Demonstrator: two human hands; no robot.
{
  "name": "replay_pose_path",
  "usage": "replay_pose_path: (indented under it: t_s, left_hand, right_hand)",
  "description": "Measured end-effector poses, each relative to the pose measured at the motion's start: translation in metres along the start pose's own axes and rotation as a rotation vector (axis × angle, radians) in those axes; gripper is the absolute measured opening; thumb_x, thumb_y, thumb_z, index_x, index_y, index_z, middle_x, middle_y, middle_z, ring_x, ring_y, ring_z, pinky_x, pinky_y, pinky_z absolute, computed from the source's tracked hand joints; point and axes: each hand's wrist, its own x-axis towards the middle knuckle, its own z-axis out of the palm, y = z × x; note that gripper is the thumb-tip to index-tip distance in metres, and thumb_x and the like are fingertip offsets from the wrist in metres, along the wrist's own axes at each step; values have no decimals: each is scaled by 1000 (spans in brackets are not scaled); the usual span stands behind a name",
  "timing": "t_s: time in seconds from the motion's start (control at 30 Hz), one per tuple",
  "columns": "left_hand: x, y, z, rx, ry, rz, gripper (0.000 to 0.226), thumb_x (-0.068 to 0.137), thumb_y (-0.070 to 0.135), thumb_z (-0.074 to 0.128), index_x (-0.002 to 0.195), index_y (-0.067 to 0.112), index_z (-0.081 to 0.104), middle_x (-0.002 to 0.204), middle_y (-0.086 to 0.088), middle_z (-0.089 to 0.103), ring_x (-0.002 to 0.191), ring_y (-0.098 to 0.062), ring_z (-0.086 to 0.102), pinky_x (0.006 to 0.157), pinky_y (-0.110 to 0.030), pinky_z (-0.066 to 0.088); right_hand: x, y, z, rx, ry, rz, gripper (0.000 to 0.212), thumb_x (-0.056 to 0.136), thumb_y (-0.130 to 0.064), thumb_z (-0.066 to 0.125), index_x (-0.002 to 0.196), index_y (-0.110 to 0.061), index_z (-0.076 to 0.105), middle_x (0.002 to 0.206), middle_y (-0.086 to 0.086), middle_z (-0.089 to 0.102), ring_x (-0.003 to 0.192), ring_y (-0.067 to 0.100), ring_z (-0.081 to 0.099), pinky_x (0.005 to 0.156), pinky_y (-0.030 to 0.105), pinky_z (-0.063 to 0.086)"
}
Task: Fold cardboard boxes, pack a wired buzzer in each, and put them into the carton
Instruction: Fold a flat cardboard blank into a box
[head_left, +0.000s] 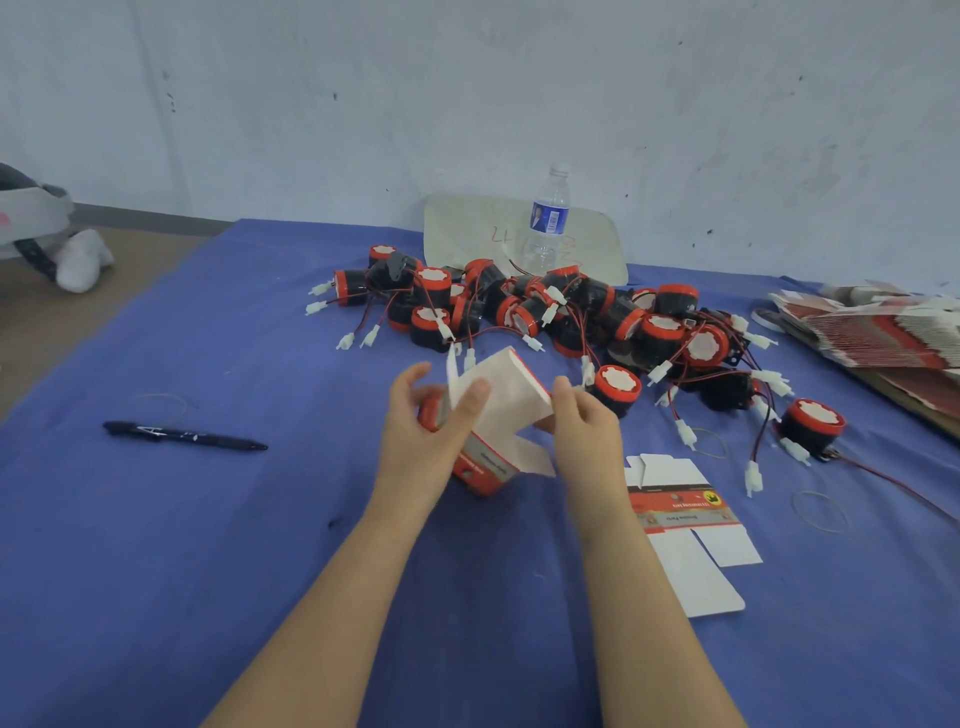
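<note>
Pen (184, 435) lies well left of the left hand (431, 431). Left hand's fingers curl round the half-folded box (514, 395), thumb on its white flap. The box sits between both hands, above the blue cloth (156, 571). Right hand (587, 431) pinches the flap's right edge. Flat box blank (685, 519) just right of the right wrist. Buzzer pile (545, 306) beyond both hands; flat-box stack (872, 327) far right.
</note>
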Motion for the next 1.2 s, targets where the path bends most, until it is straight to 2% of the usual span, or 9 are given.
replay_pose_path:
  t_s: [0.23,0.4,0.53,0.6,0.7,0.8,0.87,1.0,1.2]
  left_hand:
    - [5,10,-14,-202,269,19,81,61,82,43,114,22,56,112,16,58,80,13,58,68,-12,45]
    - [7,7,-7,-123,122,-148,84,73,81,39,101,3,56,80,-6,63,82,-20,63,89,-46,54]
    - [5,2,5,28,37,-274,57,87,72,28,87,27,62,89,0,70,83,-13,67,71,-30,55]
    - [6,3,4,-30,57,-289,56,90,70,23,86,31,63,89,1,70,84,-15,68,72,-33,56]
    - [6,4,-1,-246,-21,-275,60,84,74,28,83,34,73,91,4,74,88,-15,70,78,-36,56]
    - [0,8,-4,-576,-236,-305,62,74,72,41,113,32,68,114,3,70,107,-17,66,93,-40,49]
    - [1,8,-5,-670,-275,-344,65,76,69,44,122,27,63,118,1,69,109,-20,65,94,-41,49]
    - [0,8,-1,-406,-131,-353,56,90,65,33,116,26,64,111,1,71,98,-17,69,79,-36,55]
    - [4,1,-7,75,-185,-34,43,89,37,61,130,35,47,122,21,55,103,9,55,71,-6,44]
  right_hand:
    - [-18,-8,13,-311,-267,-399,31,96,-37,51,67,-31,44,56,-14,47,55,1,43,50,13,33]
    - [-9,-6,11,-325,18,-341,37,100,-21,44,64,-21,39,55,-7,39,53,10,37,46,16,28]
    - [-8,-1,13,-485,107,-349,27,101,-25,41,90,-4,55,77,10,61,71,28,57,64,40,49]
    - [-9,-1,14,-428,78,-366,27,100,-24,43,81,-7,53,68,3,54,64,19,51,57,34,42]
    - [-6,-4,7,-49,-69,-149,31,100,-27,47,72,-13,50,61,-8,46,58,4,40,52,18,34]
    - [-7,-8,1,490,-369,284,26,98,-31,50,98,-9,65,93,7,69,85,18,62,66,29,54]
    - [-10,-7,5,461,-422,395,34,96,-37,52,105,-7,65,98,16,70,89,24,64,68,30,55]
    - [-11,-1,10,18,-177,165,46,96,-39,52,77,4,52,69,15,49,59,14,50,40,12,36]
    - [10,8,-9,-200,-43,-125,18,97,-22,48,100,-18,66,90,-10,60,79,6,49,64,19,37]
